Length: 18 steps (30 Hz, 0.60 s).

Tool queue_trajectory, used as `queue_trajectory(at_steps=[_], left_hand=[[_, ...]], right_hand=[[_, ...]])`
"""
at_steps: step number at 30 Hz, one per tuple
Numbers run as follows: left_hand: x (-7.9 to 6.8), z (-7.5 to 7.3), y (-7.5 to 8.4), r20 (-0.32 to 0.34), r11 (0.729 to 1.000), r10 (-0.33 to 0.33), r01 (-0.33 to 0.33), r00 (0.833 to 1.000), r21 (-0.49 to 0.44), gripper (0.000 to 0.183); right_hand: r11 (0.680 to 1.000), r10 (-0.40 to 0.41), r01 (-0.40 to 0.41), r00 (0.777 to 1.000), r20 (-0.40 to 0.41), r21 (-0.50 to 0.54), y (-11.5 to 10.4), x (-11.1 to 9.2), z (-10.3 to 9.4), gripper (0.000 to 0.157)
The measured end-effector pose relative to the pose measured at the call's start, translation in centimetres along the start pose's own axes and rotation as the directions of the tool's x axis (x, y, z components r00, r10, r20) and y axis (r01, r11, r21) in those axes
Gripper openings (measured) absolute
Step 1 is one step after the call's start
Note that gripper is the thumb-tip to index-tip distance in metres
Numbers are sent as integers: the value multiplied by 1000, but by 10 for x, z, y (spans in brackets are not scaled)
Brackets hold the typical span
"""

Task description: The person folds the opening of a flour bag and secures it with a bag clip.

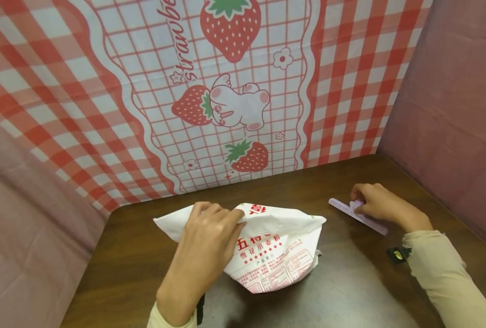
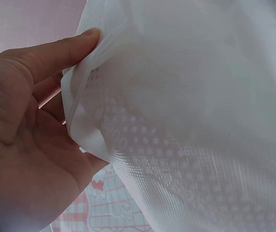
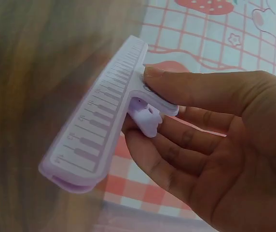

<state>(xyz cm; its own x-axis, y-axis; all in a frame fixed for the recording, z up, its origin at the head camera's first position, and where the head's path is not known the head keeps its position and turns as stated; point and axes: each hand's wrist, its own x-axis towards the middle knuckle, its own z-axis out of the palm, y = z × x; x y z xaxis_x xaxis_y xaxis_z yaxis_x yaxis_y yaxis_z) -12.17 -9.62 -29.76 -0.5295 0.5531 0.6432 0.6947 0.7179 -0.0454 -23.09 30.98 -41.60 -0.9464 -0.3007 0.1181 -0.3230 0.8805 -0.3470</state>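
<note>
A white flour bag (image 1: pixel 267 255) with red Chinese print stands on the brown table, its top folded over. My left hand (image 1: pixel 206 241) grips the bag's top edge left of its middle. In the left wrist view, the thumb (image 2: pixel 87 41) presses on the white woven plastic (image 2: pixel 200 96) with other fingers behind it. To the right, my right hand (image 1: pixel 380 205) pinches the handle of a long lilac sealing clip (image 1: pixel 364 218). In the right wrist view, the clip (image 3: pixel 97 116) shows ruler-like or piano-key marks, and thumb and fingers hold its two handle tabs.
Behind the table (image 1: pixel 144 255) hangs a red-and-white checked cloth (image 1: pixel 349 82) with strawberries. Pink cloth (image 1: pixel 452 114) closes off the right and left sides. A small dark object with a yellow-green part (image 1: pixel 398 254) is beside the right sleeve.
</note>
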Motion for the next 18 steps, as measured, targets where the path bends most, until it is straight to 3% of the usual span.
queue_trajectory(at_steps=[4,11,18], left_hand=[[0,0,0,-7,1000,-2,2,1000,-7,5],[-1,0,0,-8,1000,-7,7,1000,-10,6],[0,0,0,-6,1000,-1,0,1000,-4,6]], right_hand=[[999,-32,31,999,-32,-22,-10,0,-7,31],[995,-87,81,989,-119,-56,-27,-3,-16,14],[991,-135,127,971,-199,-52,-42,-6,-25,21]])
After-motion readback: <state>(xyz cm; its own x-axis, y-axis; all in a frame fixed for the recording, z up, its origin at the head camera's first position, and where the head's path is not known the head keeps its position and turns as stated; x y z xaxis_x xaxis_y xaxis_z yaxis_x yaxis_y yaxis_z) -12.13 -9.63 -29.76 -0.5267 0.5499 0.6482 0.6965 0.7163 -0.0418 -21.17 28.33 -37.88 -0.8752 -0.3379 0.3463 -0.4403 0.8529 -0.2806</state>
